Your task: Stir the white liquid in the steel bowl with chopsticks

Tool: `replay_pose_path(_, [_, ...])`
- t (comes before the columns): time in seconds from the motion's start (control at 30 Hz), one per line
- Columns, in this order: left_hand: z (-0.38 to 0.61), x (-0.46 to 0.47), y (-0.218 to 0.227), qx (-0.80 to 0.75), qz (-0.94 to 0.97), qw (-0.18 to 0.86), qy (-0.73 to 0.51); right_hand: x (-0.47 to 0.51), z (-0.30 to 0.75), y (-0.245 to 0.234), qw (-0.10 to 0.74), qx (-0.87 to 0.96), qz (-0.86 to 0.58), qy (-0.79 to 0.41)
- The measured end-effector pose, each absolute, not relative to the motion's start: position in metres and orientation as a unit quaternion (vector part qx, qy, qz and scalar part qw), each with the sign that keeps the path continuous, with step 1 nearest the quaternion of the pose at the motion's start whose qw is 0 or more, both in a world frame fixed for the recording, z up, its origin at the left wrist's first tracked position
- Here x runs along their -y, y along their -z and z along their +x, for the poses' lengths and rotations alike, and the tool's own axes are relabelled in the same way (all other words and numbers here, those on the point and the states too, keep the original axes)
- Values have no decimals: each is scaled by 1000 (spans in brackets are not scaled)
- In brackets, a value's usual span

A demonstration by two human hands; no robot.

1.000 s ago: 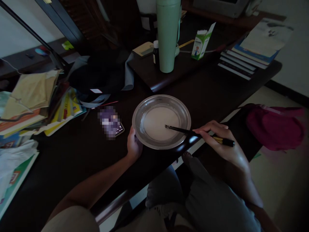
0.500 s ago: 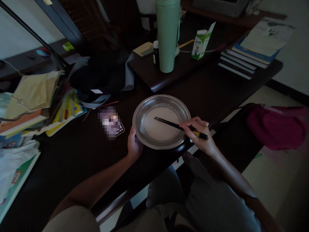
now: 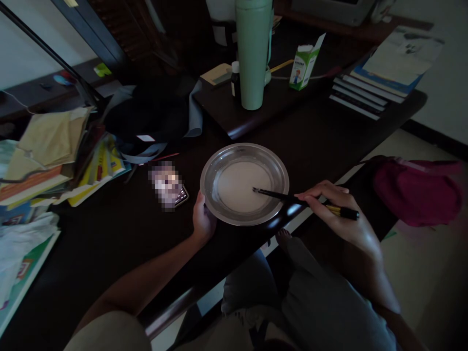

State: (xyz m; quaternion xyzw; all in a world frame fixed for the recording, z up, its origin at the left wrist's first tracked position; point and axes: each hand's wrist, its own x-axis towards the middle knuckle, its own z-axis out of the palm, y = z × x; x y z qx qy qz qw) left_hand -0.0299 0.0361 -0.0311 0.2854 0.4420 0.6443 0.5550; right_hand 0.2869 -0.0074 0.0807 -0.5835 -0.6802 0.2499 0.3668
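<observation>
Metal dish (image 3: 219,161) of white liquid sits frame centre on the dark desk (image 3: 109,234). Chopsticks (image 3: 292,197) have pulled back right since half a second ago, tips now at the liquid's right edge: stirring continues. Right hand (image 3: 340,217) pinches them; left hand (image 3: 203,219) grips the dish rim. Green flask (image 3: 252,53) stands above.

A silvery metal plate (image 3: 244,156) holds whitish liquid (image 3: 239,187), stirred by black chopsticks (image 3: 278,195) with gold bands; pale-green flask (image 3: 253,53) upper centre.

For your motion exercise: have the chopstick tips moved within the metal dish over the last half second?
Yes. The chopsticks in the right hand slid toward the near-right rim of the metal dish, which stayed put.
</observation>
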Motion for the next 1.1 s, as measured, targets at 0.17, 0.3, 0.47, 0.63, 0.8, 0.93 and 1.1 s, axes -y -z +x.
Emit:
replay_pose_path(0.17, [-26,-36,29,-448,276,553,-646,5,275,-78,349,698,-549,-299])
replay_pose_path(0.3, [-25,-35,29,-443,280,553,-647,-4,260,-61,356,695,-550,-295])
replay_pose_path(0.47, [-27,-33,27,-442,279,555,-647,-13,250,-49,357,696,-565,-263])
replay_pose_path(0.63, [-30,-32,23,-445,286,553,-643,-11,253,-53,385,677,-589,-216])
replay_pose_path(0.8, [-31,-33,25,-445,286,553,-643,0,270,-66,387,670,-603,-194])
replay_pose_path(0.93, [-29,-35,27,-438,279,559,-646,8,282,-74,375,678,-581,-247])
replay_pose_path(1.1, [-27,-36,25,-446,276,557,-644,7,273,-71,369,697,-540,-295])
